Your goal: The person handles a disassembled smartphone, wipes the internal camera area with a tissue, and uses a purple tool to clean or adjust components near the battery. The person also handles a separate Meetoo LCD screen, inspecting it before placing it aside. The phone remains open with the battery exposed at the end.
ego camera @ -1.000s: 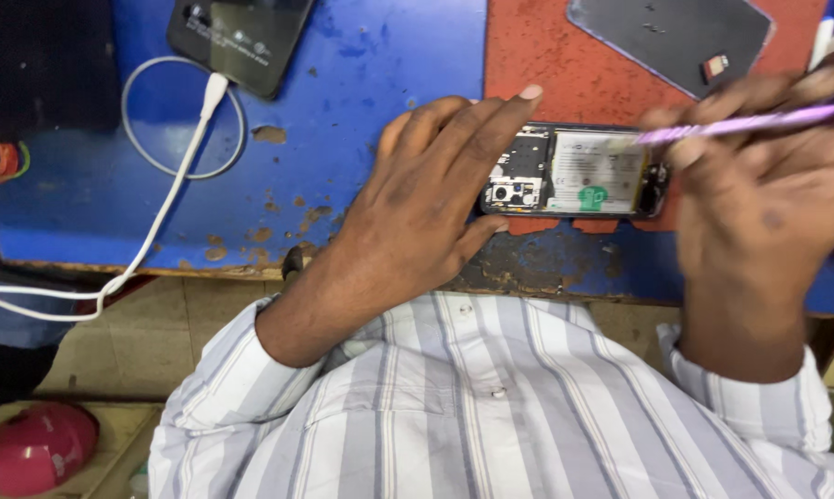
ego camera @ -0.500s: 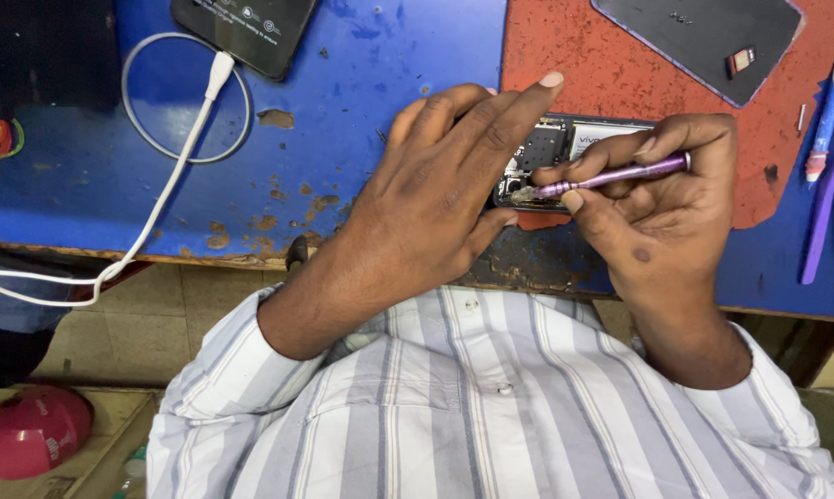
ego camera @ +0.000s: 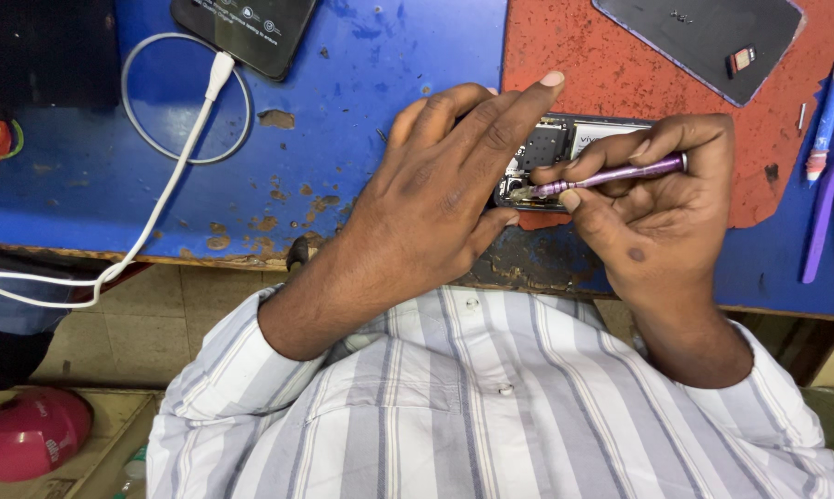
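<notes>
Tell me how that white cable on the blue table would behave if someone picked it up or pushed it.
The white cable is probably floppy: it lies in a loose loop and trails off the blue table edge. It looks thin, so likely light for its length. One end is plugged into a black device, so a pull would probably drag that device rather than free the cable.

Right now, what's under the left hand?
The left hand covers the opened phone; only its right part shows, where the right hand sets a purple screwdriver. The phone's left end is hidden.
</notes>
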